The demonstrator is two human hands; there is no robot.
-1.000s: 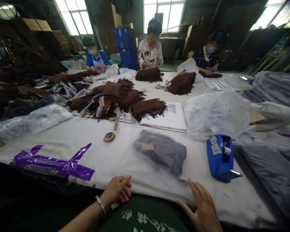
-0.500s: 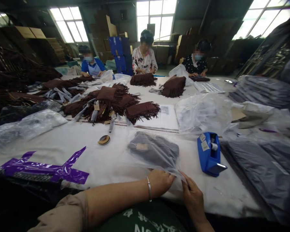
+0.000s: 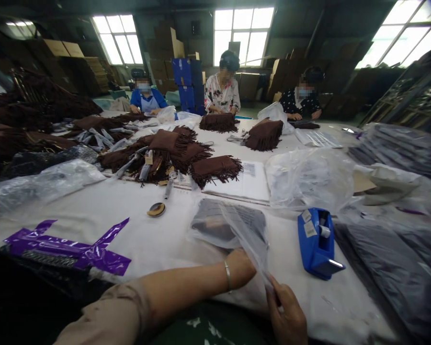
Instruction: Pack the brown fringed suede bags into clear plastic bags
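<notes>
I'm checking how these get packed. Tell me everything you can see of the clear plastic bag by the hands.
The clear plastic bag is thin, glossy, crinkled film lying on the white table, left of the blue tape dispenser. Inside lies a folded dark grey garment. Its near flap is lifted off the table: the right hand pinches its edge, the left hand sits at the mouth, partly veiled by film.
</notes>
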